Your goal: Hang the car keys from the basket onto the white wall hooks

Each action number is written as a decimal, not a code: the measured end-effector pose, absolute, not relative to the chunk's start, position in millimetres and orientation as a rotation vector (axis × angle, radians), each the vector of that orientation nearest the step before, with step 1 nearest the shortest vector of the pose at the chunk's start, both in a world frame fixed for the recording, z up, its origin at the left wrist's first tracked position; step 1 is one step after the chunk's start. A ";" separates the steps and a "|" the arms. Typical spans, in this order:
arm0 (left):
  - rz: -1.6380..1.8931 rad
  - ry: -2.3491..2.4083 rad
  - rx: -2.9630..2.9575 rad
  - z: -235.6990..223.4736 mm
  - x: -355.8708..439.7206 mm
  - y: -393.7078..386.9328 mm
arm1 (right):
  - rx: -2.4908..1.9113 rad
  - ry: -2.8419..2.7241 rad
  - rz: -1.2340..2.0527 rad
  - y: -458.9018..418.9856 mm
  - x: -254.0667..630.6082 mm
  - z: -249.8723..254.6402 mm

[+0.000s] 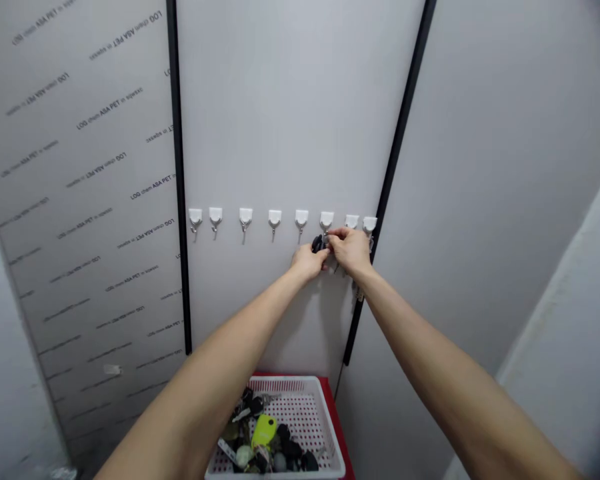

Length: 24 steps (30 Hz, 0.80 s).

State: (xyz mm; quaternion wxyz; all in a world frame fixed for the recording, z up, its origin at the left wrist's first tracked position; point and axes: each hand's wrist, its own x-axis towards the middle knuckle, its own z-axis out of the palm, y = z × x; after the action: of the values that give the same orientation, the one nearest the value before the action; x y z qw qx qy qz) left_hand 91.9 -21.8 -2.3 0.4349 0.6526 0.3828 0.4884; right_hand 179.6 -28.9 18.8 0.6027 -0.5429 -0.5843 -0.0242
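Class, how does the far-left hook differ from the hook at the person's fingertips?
The far-left hook sits beside a black strip; the hook at the fingertips is farther right. The former's metal end is in view, the latter's partly covered by the right hand. Both have white plates.

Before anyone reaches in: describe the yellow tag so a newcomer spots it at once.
Below the row of white hooks on the pale panel sits a white perforated basket. Inside, toward its left side, lies a pile of keys and fobs. The tag is the one bright yellow-green piece, with a dark round spot, among mostly black and grey neighbours.
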 end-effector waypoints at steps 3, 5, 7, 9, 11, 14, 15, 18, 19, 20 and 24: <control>1.173 1.012 1.682 -15.7 88.8 -22.9 | -1.277 -1.394 -0.094 -31.9 183.7 13.7; 1.131 1.052 1.697 -30.7 81.9 -25.5 | -1.266 -1.401 -0.208 -40.3 185.0 7.1; 1.083 1.089 1.714 -54.4 70.6 -28.9 | -1.238 -1.407 -0.339 -52.0 184.6 -8.5; 1.019 1.109 1.749 -88.1 56.2 -34.1 | -1.249 -1.496 -0.382 -64.8 182.8 -38.0; 0.941 1.124 1.796 -128.6 40.6 -43.2 | -1.338 -1.764 -0.263 -78.3 179.8 -80.8; 0.810 1.162 1.868 -187.8 21.1 -63.9 | -1.494 -2.301 0.126 -99.2 174.9 -152.7; 0.766 1.174 1.893 -203.7 16.5 -71.2 | -1.545 -2.425 0.220 -105.3 173.7 -173.2; 0.626 1.203 2.000 -234.5 9.0 -88.3 | -1.649 -2.639 0.307 -117.7 173.0 -211.4; 0.588 1.209 2.037 -239.5 8.1 -91.3 | -1.661 -2.684 0.304 -119.8 173.3 -216.4; 0.562 1.219 2.066 -242.4 7.6 -93.0 | -1.661 -2.726 0.301 -121.0 173.5 -218.6; 0.545 1.234 2.100 -245.5 7.2 -89.7 | -1.692 -2.802 0.234 -122.1 167.7 -216.7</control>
State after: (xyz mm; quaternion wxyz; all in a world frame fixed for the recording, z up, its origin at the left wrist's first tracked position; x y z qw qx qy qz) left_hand 7.2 -89.7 -245.5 0.3173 0.7977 0.4690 0.2072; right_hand 167.7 -122.1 -216.7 -0.0698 -0.5143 -0.8518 0.0712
